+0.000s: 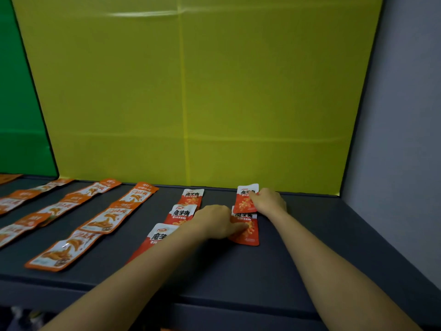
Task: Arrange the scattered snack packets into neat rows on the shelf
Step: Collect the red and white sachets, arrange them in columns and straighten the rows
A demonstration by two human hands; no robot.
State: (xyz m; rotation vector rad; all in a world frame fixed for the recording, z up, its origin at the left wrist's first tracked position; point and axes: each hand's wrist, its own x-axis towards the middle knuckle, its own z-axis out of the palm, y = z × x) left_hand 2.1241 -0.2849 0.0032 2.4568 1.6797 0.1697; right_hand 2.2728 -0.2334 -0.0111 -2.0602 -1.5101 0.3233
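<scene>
Two hands: both reach onto the dark shelf (310, 235), at its right part, before a yellow-green back panel (191, 91).
Right hand (269, 201): rests on the rear red packet (245, 199), fingers (253, 199) laid flat on its right side; whether they grip it I cannot tell.
Left hand (214, 220): fingers (239, 226) pressed flat on the front red packet (247, 229), not curled round it.
Right red column: the two packets lie flat, long axis running front to back, white tops toward the back panel, the rear one overlapping the front one's top edge and tilted a little.
Left red column (183, 211): three packets of the same kind, same heading, each overlapping the next; the left forearm hides part of the nearest.
Orange packets (105, 218): several flat rows further left, long axes running front to back.
Green panel (19, 103): stands at far left.
</scene>
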